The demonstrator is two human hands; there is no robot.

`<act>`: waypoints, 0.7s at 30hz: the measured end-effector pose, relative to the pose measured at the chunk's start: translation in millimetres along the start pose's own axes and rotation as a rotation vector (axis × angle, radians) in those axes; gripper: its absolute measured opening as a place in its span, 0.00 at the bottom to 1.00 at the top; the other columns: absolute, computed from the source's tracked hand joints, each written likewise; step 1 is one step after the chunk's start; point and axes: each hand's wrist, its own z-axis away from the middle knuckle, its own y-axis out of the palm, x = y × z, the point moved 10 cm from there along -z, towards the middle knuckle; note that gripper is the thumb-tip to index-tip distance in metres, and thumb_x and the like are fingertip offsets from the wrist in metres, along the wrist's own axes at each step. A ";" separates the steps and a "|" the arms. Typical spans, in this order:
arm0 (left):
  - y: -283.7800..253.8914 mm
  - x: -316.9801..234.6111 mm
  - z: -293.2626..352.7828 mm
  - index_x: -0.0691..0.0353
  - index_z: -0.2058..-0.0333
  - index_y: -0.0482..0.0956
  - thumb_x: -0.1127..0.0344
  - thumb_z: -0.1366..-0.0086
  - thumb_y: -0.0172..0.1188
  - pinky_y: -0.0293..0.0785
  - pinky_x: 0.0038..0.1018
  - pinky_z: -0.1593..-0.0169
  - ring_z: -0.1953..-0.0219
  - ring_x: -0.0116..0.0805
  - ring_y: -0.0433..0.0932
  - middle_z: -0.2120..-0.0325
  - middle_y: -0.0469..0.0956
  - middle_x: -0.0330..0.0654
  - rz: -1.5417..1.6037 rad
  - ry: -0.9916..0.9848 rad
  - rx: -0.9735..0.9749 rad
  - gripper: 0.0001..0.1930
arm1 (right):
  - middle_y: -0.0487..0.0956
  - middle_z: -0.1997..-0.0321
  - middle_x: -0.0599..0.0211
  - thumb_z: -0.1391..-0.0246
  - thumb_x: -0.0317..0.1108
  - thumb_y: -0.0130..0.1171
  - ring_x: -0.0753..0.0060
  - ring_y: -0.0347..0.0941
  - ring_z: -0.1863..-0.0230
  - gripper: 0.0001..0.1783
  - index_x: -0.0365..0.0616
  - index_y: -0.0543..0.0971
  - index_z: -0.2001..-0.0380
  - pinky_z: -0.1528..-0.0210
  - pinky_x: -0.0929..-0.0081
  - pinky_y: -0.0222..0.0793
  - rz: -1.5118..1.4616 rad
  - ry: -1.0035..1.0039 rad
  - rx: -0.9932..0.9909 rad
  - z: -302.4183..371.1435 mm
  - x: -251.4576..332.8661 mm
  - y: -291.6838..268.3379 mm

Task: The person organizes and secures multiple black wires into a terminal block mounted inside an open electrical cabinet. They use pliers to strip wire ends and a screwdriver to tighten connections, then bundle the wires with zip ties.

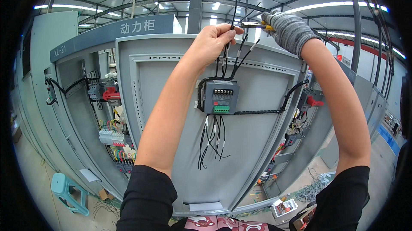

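Note:
My bare left hand [210, 44] pinches a black wire [234, 12] near the top edge of a grey cabinet door [167, 89]. In a grey knit glove, my right hand [288, 31] grips pliers with yellow handles [266, 27]. Their jaws reach level to the wire beside my left fingertips; whether they bite it I cannot tell. Several other black wires with white sleeves fan upward from a grey control module [231, 89] on the door. It has a dark terminal row and a green connector [221, 109]. More loose black wires [213, 138] hang below it.
A wrapped cable bundle [257, 112] runs right from the module. Behind the door, breakers [112, 137] and red switch parts [112, 95] sit inside the cabinet. A light-blue stool [64, 188] stands at lower left. At lower right lie coiled wires [310, 191] and a box [284, 208].

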 end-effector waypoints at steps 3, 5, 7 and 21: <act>1.2 0.6 -1.0 0.56 0.54 0.81 0.62 0.31 0.50 0.58 0.18 0.67 0.73 0.19 0.59 0.76 0.70 0.27 0.001 0.004 0.009 0.13 | 0.80 0.66 0.57 0.44 0.34 0.57 0.56 0.78 0.64 0.13 0.48 0.76 0.55 0.61 0.61 0.74 -0.008 -0.023 -0.009 -1.6 3.8 -0.5; 1.1 -0.6 -0.4 0.56 0.54 0.81 0.62 0.31 0.50 0.58 0.18 0.67 0.73 0.19 0.59 0.76 0.70 0.27 0.005 0.009 0.009 0.14 | 0.80 0.66 0.57 0.44 0.34 0.57 0.56 0.78 0.63 0.12 0.48 0.76 0.55 0.61 0.61 0.74 0.004 -0.028 0.016 -4.5 5.2 -0.4; 1.8 -1.3 -0.4 0.56 0.54 0.81 0.62 0.31 0.50 0.57 0.18 0.67 0.73 0.19 0.59 0.76 0.70 0.27 0.006 0.016 0.011 0.14 | 0.80 0.65 0.57 0.43 0.34 0.56 0.56 0.78 0.63 0.12 0.48 0.76 0.56 0.60 0.62 0.74 0.030 -0.025 0.044 -6.6 4.4 -0.8; -1.9 3.8 -0.1 0.57 0.53 0.81 0.63 0.33 0.54 0.64 0.18 0.64 0.72 0.19 0.65 0.74 0.74 0.29 0.047 0.024 -0.008 0.13 | 0.79 0.68 0.51 0.44 0.41 0.61 0.54 0.77 0.66 0.16 0.41 0.78 0.58 0.59 0.64 0.73 -0.354 0.002 0.053 -2.7 4.3 37.6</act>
